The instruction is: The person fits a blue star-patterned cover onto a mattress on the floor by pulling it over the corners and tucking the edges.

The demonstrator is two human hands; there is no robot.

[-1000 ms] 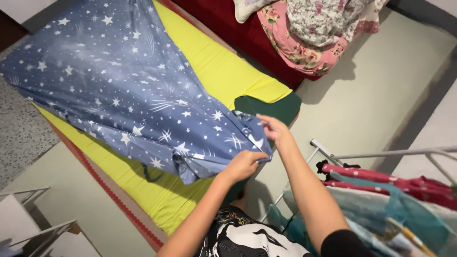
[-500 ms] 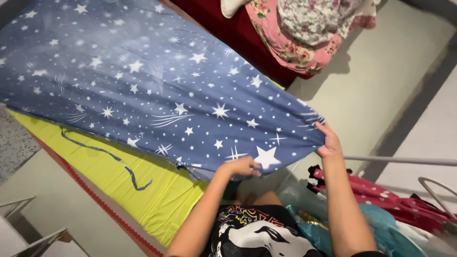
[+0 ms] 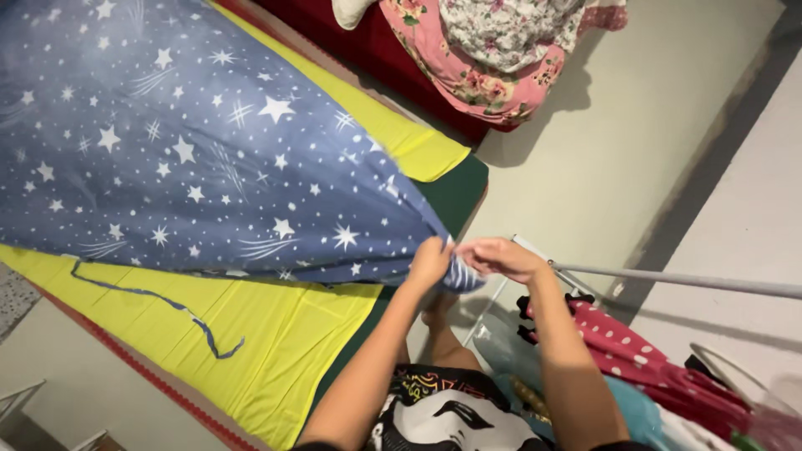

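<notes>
Blue cotton sheet printed with white stars (image 3: 192, 159): near corner gathered into a bunch, held up off the bed; rest of the cloth fans out wide to the left of and beyond the hands. Left hand (image 3: 430, 263) clenched on the bunched corner, knuckles up. Right hand (image 3: 501, 257) just beside it, fingers pinching the same corner from the other side; the two hands nearly touch.

Thin blue tie string (image 3: 167, 305) trails from the sheet's lower edge, lying well to the left of the left hand on the flat yellow bed cover (image 3: 276, 334). Dark green mattress (image 3: 455, 192) shows bare just beyond the hands. Pale floor (image 3: 601, 142) beyond the right hand. Pink floral bedding heap (image 3: 476, 58) far beyond both hands. Metal drying rack rail (image 3: 685, 281) to the right of the right hand; red white-dotted cloth (image 3: 626, 347) hangs below it.
</notes>
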